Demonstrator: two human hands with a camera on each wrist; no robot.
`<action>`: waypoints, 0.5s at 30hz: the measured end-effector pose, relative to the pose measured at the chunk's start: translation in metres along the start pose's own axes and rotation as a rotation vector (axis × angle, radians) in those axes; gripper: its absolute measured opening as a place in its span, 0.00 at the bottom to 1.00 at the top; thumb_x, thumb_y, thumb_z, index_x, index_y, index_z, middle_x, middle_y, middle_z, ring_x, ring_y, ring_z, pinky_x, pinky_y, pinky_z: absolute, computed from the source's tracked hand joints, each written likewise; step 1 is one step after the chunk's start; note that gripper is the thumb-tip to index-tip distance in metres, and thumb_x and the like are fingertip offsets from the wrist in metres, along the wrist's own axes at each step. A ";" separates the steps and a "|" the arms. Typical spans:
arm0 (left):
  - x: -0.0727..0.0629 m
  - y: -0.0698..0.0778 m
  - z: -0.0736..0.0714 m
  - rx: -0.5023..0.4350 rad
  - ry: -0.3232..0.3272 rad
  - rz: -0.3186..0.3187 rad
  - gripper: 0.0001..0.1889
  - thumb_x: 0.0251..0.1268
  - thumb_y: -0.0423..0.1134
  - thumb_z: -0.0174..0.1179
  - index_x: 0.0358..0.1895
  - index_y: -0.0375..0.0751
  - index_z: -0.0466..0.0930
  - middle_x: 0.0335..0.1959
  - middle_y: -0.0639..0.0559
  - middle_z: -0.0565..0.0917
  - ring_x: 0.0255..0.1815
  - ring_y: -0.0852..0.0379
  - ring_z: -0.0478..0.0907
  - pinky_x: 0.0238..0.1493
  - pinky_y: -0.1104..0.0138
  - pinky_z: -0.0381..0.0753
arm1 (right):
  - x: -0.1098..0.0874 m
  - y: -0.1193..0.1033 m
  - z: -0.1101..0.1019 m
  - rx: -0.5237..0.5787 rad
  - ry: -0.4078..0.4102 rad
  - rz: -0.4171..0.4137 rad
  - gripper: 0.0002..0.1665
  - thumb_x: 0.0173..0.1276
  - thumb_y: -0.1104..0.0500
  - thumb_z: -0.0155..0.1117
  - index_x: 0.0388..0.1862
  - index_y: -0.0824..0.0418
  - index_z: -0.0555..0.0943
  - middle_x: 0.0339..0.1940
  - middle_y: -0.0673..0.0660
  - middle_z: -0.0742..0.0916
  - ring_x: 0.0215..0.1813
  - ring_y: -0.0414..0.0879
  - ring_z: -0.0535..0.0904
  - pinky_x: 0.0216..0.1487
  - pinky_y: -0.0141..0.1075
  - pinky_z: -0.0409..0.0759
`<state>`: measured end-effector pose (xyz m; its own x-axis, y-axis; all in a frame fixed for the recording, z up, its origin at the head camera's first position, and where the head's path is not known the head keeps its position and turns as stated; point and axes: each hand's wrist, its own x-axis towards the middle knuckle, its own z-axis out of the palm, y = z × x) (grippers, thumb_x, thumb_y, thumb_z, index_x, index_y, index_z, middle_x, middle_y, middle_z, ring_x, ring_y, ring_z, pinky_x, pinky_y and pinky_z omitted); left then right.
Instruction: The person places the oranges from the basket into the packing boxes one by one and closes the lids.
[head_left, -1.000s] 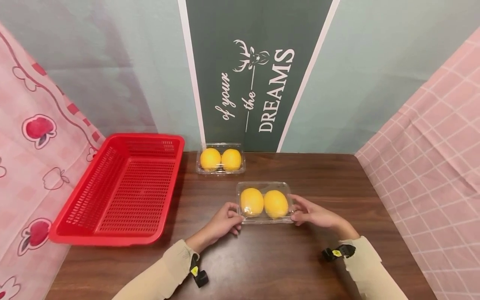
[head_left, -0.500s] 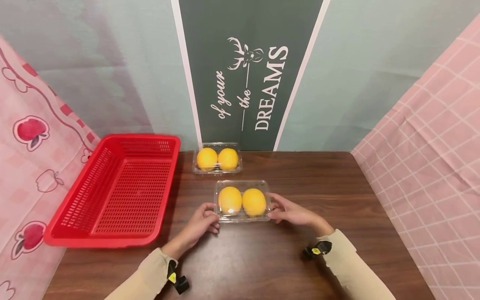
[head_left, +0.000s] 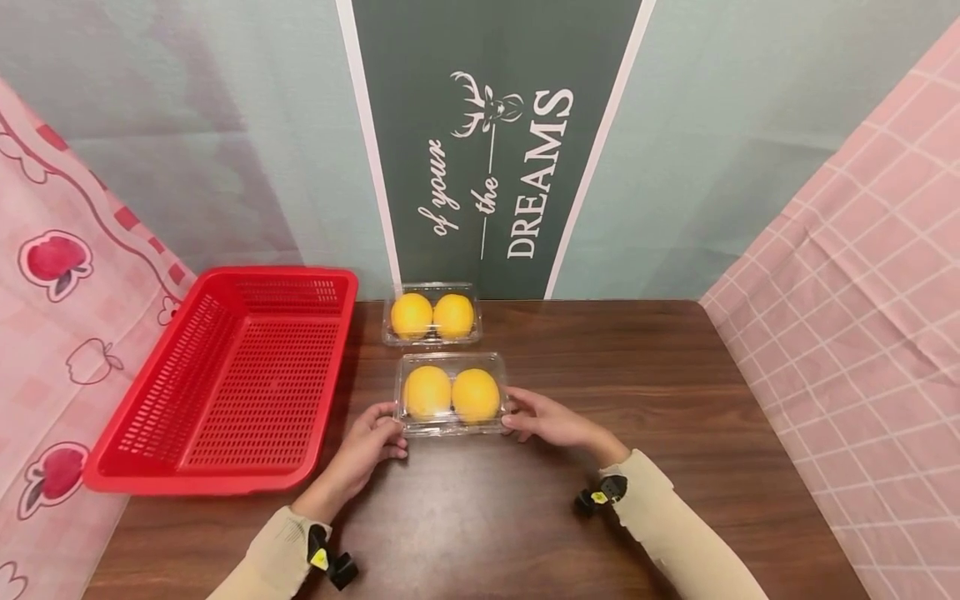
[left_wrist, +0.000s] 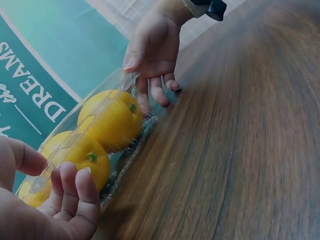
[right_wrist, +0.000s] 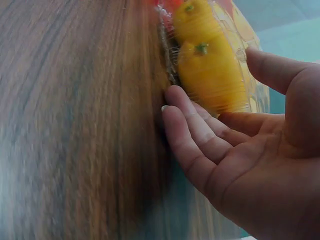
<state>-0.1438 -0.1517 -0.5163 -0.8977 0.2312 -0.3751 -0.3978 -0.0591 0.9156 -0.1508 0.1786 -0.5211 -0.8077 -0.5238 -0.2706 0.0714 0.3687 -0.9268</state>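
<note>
A clear plastic clamshell box (head_left: 452,430) stands near the middle of the table, with two oranges (head_left: 476,395) inside. My left hand (head_left: 366,446) grips its left end, and my right hand (head_left: 551,421) grips the opposite end. In the left wrist view the left thumb lies along the lid's edge while the fingers bend at the side. Green stem ends show on the oranges (left_wrist: 117,120) through the plastic. The right wrist view has the right thumb on the lid side and the fingertips (right_wrist: 176,117) low by the box's base.
A second clear box (head_left: 432,341) with two oranges stands just behind, against the back curtain (head_left: 480,167). At the left is a large red plastic basket (head_left: 262,392). Pink cloths (head_left: 847,275) border the brown wooden table (head_left: 600,350) on both sides.
Both hands have moved the front box leftward and slightly back, bringing it nearer the rear box and the red basket. The grip at both ends looks the same. The head view has shifted a little.
</note>
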 end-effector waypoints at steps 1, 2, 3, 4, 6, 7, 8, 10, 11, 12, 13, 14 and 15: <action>0.000 0.000 -0.001 -0.003 0.006 0.002 0.24 0.66 0.24 0.48 0.65 0.23 0.61 0.32 0.49 0.77 0.29 0.59 0.75 0.31 0.70 0.82 | 0.002 -0.001 0.001 0.004 0.001 -0.001 0.41 0.79 0.53 0.58 0.80 0.69 0.55 0.60 0.67 0.82 0.53 0.54 0.85 0.48 0.43 0.86; -0.001 0.001 -0.002 -0.008 0.013 0.006 0.24 0.66 0.24 0.48 0.65 0.23 0.61 0.31 0.49 0.77 0.29 0.60 0.75 0.31 0.70 0.82 | 0.004 -0.001 0.003 0.010 0.001 -0.007 0.40 0.79 0.54 0.58 0.80 0.70 0.55 0.60 0.67 0.82 0.53 0.54 0.85 0.48 0.43 0.86; -0.001 0.001 -0.003 -0.015 0.021 0.009 0.24 0.66 0.23 0.47 0.65 0.22 0.61 0.31 0.49 0.77 0.29 0.60 0.75 0.31 0.70 0.82 | 0.006 -0.001 0.004 0.011 0.002 -0.007 0.40 0.79 0.54 0.58 0.80 0.70 0.55 0.60 0.68 0.82 0.53 0.54 0.85 0.47 0.43 0.86; -0.001 0.001 -0.004 -0.020 0.025 0.012 0.23 0.66 0.23 0.47 0.65 0.22 0.61 0.31 0.49 0.76 0.28 0.60 0.75 0.31 0.70 0.82 | 0.008 -0.002 0.005 0.013 0.004 -0.011 0.40 0.79 0.54 0.58 0.80 0.70 0.55 0.60 0.68 0.82 0.52 0.55 0.85 0.47 0.43 0.86; -0.001 0.001 -0.006 -0.030 0.040 0.019 0.23 0.67 0.23 0.45 0.65 0.22 0.60 0.32 0.49 0.76 0.28 0.61 0.74 0.31 0.70 0.82 | 0.011 -0.003 0.008 0.016 0.007 -0.019 0.40 0.79 0.56 0.58 0.80 0.71 0.55 0.61 0.70 0.82 0.52 0.55 0.86 0.47 0.44 0.86; -0.001 0.002 -0.007 -0.039 0.052 0.020 0.23 0.66 0.22 0.45 0.64 0.22 0.61 0.32 0.49 0.75 0.28 0.61 0.74 0.31 0.70 0.82 | 0.013 -0.003 0.009 0.015 0.008 -0.023 0.40 0.79 0.56 0.58 0.80 0.71 0.54 0.61 0.70 0.82 0.52 0.56 0.86 0.47 0.44 0.86; -0.001 0.002 -0.008 -0.043 0.063 0.023 0.22 0.67 0.23 0.44 0.64 0.23 0.61 0.31 0.49 0.74 0.28 0.61 0.74 0.31 0.70 0.82 | 0.015 -0.003 0.011 0.009 0.011 -0.024 0.40 0.79 0.56 0.58 0.80 0.71 0.54 0.61 0.70 0.82 0.52 0.56 0.86 0.46 0.44 0.86; -0.001 0.002 -0.010 -0.049 0.081 0.027 0.21 0.67 0.23 0.43 0.63 0.23 0.61 0.31 0.49 0.73 0.28 0.61 0.74 0.31 0.70 0.82 | 0.018 -0.005 0.013 0.004 0.012 -0.025 0.39 0.80 0.57 0.57 0.80 0.70 0.54 0.61 0.70 0.82 0.52 0.56 0.86 0.47 0.44 0.86; -0.001 0.002 -0.010 -0.055 0.092 0.028 0.21 0.68 0.23 0.43 0.63 0.24 0.61 0.31 0.50 0.73 0.28 0.61 0.73 0.31 0.70 0.82 | 0.020 -0.006 0.014 0.001 0.013 -0.024 0.39 0.80 0.57 0.57 0.80 0.70 0.54 0.61 0.70 0.82 0.52 0.56 0.86 0.47 0.44 0.86; -0.001 0.002 -0.011 -0.062 0.102 0.029 0.20 0.68 0.23 0.43 0.63 0.24 0.61 0.31 0.50 0.73 0.27 0.61 0.73 0.31 0.70 0.82 | 0.021 -0.007 0.015 0.000 0.012 -0.023 0.39 0.80 0.57 0.57 0.80 0.70 0.54 0.61 0.70 0.82 0.52 0.56 0.86 0.47 0.45 0.86; -0.001 0.002 -0.011 -0.071 0.113 0.028 0.20 0.68 0.23 0.43 0.62 0.24 0.61 0.31 0.50 0.73 0.27 0.61 0.73 0.31 0.69 0.82 | 0.022 -0.008 0.016 -0.001 0.012 -0.023 0.39 0.80 0.57 0.56 0.80 0.70 0.54 0.61 0.69 0.82 0.52 0.56 0.86 0.47 0.45 0.86; -0.001 0.002 -0.011 -0.077 0.121 0.028 0.19 0.68 0.24 0.43 0.62 0.25 0.62 0.30 0.50 0.73 0.27 0.61 0.73 0.31 0.70 0.81 | 0.023 -0.008 0.017 0.000 0.012 -0.022 0.39 0.80 0.57 0.56 0.80 0.70 0.54 0.61 0.69 0.82 0.52 0.56 0.86 0.47 0.45 0.86; 0.000 0.002 -0.012 -0.084 0.130 0.028 0.19 0.68 0.23 0.43 0.61 0.25 0.62 0.30 0.50 0.73 0.27 0.61 0.73 0.31 0.70 0.81 | 0.023 -0.010 0.017 0.002 0.012 -0.022 0.39 0.80 0.57 0.56 0.80 0.70 0.54 0.61 0.69 0.82 0.52 0.57 0.86 0.47 0.46 0.86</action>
<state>-0.1466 -0.1632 -0.5163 -0.9233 0.1014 -0.3704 -0.3821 -0.1458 0.9125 -0.1602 0.1494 -0.5231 -0.8162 -0.5223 -0.2472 0.0549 0.3557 -0.9330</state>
